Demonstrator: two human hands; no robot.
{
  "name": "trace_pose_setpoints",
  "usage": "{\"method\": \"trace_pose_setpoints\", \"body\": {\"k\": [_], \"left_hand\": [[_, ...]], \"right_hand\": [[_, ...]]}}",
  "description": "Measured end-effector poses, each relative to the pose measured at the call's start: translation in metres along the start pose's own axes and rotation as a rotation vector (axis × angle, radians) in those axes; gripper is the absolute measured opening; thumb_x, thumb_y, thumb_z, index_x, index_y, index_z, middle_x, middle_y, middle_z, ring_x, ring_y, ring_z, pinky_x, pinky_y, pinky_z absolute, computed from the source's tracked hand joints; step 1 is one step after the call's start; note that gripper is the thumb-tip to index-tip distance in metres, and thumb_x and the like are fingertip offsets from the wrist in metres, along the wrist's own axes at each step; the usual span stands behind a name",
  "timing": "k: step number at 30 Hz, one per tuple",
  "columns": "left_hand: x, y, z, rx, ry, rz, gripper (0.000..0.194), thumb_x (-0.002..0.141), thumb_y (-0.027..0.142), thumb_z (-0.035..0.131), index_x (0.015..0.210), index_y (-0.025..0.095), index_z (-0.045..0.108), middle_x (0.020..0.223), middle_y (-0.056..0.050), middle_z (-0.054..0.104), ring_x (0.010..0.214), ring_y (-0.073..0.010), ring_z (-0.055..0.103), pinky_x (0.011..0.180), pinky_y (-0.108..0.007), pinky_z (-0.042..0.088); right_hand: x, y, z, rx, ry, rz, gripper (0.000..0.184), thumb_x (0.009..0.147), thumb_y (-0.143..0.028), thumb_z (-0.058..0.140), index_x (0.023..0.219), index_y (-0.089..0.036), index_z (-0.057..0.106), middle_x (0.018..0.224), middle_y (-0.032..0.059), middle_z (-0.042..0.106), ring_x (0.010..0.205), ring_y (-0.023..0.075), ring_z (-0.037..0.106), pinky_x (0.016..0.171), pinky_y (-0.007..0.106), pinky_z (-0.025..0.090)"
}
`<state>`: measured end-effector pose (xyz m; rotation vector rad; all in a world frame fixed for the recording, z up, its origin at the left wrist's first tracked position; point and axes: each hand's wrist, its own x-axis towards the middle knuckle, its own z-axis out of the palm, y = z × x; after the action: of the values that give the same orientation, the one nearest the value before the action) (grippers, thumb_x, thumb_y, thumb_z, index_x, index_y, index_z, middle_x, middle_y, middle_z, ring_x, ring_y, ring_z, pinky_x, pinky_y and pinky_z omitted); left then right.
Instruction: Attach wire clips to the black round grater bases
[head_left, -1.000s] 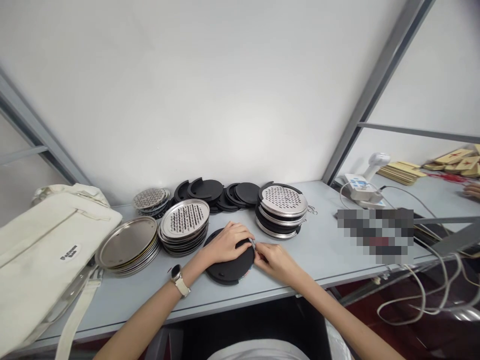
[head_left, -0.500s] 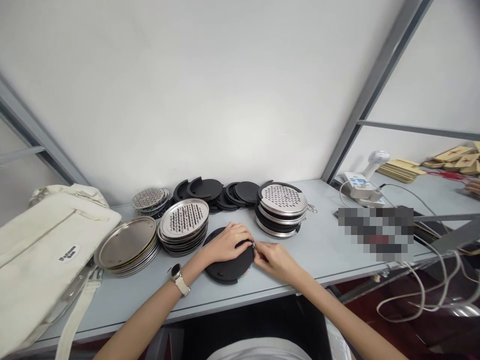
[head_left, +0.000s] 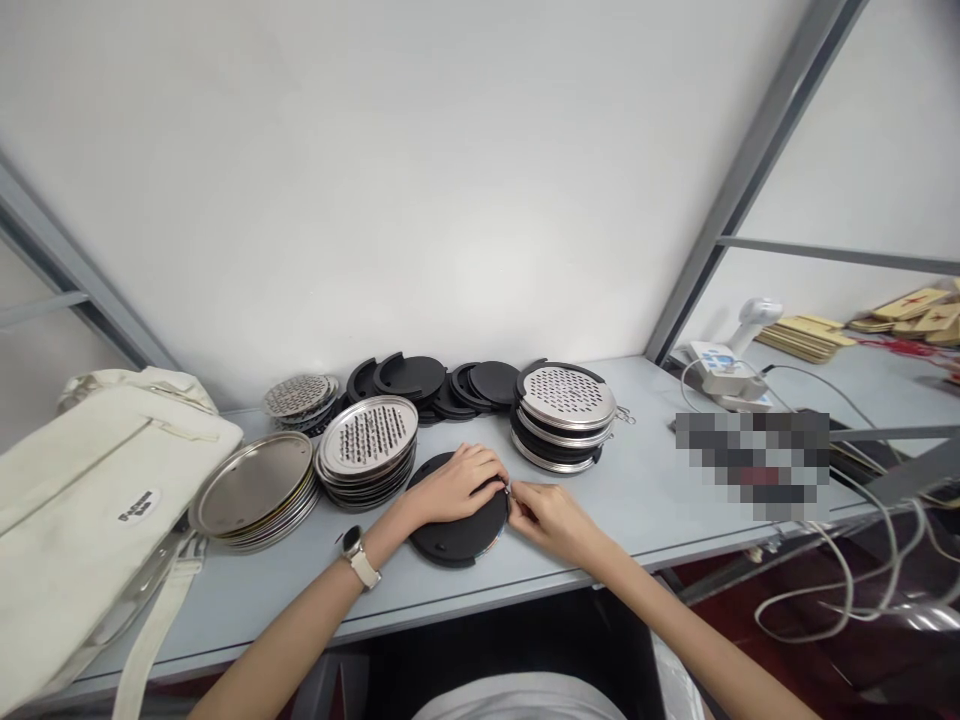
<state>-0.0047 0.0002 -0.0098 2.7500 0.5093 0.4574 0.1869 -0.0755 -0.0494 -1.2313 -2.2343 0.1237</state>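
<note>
- Before you on the table (head_left: 645,490): disc (head_left: 457,530).
- Left of it, outward: grater stack (head_left: 367,445), plate stack (head_left: 259,485), bag (head_left: 90,530).
- Behind, far side: holders (head_left: 420,378).
- Far right of it: second grater stack (head_left: 564,395).

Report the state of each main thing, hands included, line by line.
Left hand: resting on the black disc.
Right hand: pinched at that disc's right edge.
Black disc: lying flat, partly covered.
Plain metal plates: stacked.
Middle-left perforated plates: stacked.
Rear black discs: piled, overlapping.
Right-hand stack: metal and black pieces layered.
Watch: strapped on.
White bag: open or closed, cannot tell.
</note>
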Motion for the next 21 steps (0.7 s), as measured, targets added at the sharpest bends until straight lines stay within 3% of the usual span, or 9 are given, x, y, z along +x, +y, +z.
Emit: {"method": "trace_pose_setpoints", "body": {"k": [16,21], "left_hand": [[-0.0025,0.0018,-0.0059,-0.004,0.017,-0.013,0.018,0.101,0.030,0.039,0.099,0.021,0.055,0.097,-0.003,0.061,0.097,-0.0188,0.054,0.095,-0.036,0.035],[-0.0023,0.0010,-0.0040,-0.009,0.029,-0.012,0.017,0.100,0.027,0.040,0.099,0.020,0.055,0.097,-0.003,0.061,0.097,-0.0187,0.054,0.094,-0.035,0.036]], "right_hand": [[-0.0014,-0.0020,0.0026,-0.001,-0.026,-0.007,0.018,0.085,-0.010,0.045,0.071,-0.021,0.044,0.059,-0.0052,0.045,0.051,0.0105,0.040,0.053,0.025,0.025],[-0.0014,-0.0020,0.0004,0.017,-0.052,0.023,0.021,0.092,-0.017,0.043,0.072,-0.021,0.044,0.061,-0.0041,0.048,0.051,0.0110,0.042,0.053,0.024,0.027]]}}
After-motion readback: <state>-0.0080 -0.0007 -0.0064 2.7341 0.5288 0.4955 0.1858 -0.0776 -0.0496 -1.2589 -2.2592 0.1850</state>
